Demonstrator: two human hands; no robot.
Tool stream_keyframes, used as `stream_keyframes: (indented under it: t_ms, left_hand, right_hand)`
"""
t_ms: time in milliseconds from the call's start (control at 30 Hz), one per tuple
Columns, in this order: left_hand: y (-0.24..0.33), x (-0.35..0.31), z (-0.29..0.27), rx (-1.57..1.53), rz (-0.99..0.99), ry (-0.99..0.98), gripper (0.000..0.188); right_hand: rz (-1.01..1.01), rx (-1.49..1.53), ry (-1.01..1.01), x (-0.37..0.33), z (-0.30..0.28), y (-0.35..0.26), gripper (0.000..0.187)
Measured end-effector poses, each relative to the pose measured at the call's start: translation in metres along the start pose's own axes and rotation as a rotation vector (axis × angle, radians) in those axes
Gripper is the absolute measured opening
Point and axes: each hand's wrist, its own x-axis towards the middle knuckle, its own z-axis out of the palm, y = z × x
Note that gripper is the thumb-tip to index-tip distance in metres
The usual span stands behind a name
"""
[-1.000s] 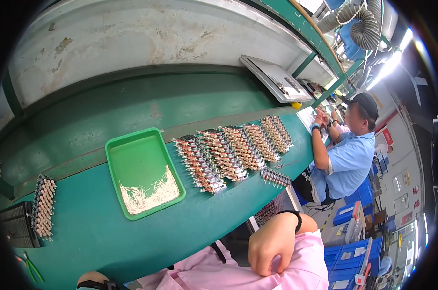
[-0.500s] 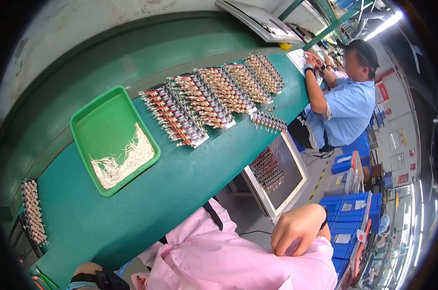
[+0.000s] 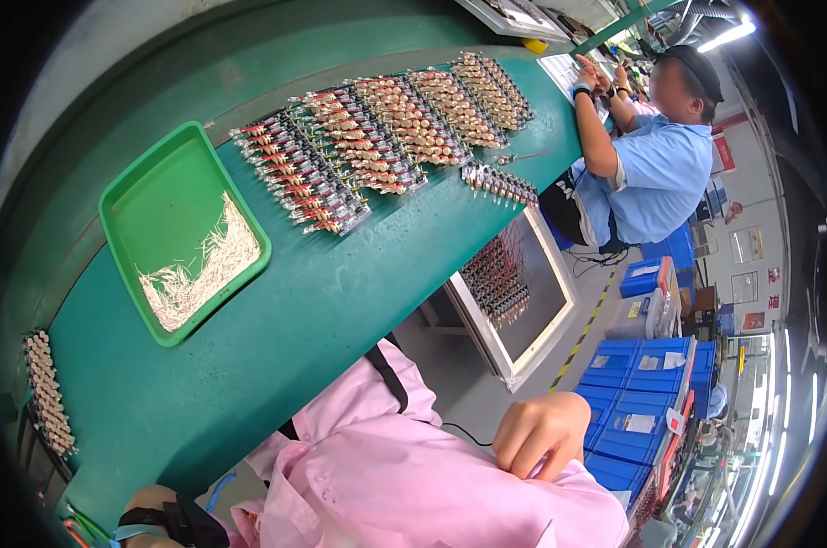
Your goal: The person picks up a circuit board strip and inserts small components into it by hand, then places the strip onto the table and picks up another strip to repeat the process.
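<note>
My right hand (image 3: 545, 437) is curled in front of my pink smock (image 3: 413, 484), its fingertips against the cloth. Whether they pinch the cloth or something small is hidden. At the lower left edge, part of my left hand or wrist (image 3: 151, 498) shows with a black strap and a blue band; its fingers are out of sight. On the green table (image 3: 277, 320) stands a green tray (image 3: 153, 205) with a pile of thin white sticks (image 3: 208, 274) along its near and right sides. Slanting rows of small assemblies (image 3: 308, 173), with cream cylinders and red parts, lie beyond my hands.
A shorter dark strip (image 3: 498, 185) lies near the table's right edge. Another row of assemblies (image 3: 48, 393) sits at the far left. Below the edge stands a pale-rimmed frame (image 3: 560, 310) with similar pieces. A person in blue (image 3: 651, 173) works beyond; blue bins (image 3: 628, 388) are stacked right.
The view has shifted, so the table, tray and assemblies appear higher and farther left. My right hand stays curled at the smock, slightly farther left in the picture.
</note>
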Motion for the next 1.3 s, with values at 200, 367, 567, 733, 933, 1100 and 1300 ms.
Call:
stream_keyframes:
  t_ms: [200, 367, 567, 733, 933, 1100, 1300]
  left_hand:
    - [-0.003, -0.011, -0.006, 0.192, -0.04, 0.007, 0.051]
    - [0.046, -0.008, 0.006, 0.552, -0.145, -0.271, 0.023]
    - [0.028, -0.01, -0.024, 0.497, -0.285, -0.314, 0.041]
    - [0.04, -0.069, -0.015, 0.578, -0.607, 0.101, 0.027]
    - [0.059, -0.152, -0.028, 0.812, -1.044, 0.855, 0.023]
    - [0.098, -0.22, -0.024, 0.744, -0.915, 1.691, 0.016]
    - [0.137, -0.307, -0.038, 0.761, -0.592, 2.288, 0.018]
  right_hand:
    - [-0.148, 0.067, -0.144, 0.004, -0.02, 0.021, 0.028]
    - [-0.204, 0.261, -0.644, 0.041, -0.052, 0.02, 0.038]
    - [-0.074, 0.289, -0.803, 0.08, -0.079, 0.007, 0.024]
    - [-0.095, 0.344, -0.976, 0.118, -0.074, 0.02, 0.017]
    - [0.071, 0.311, -0.677, 0.14, -0.077, 0.023, 0.009]
    - [0.373, 0.227, -0.262, 0.155, -0.072, 0.036, 0.008]
    - [0.552, 0.263, -0.238, 0.16, -0.073, 0.057, 0.008]
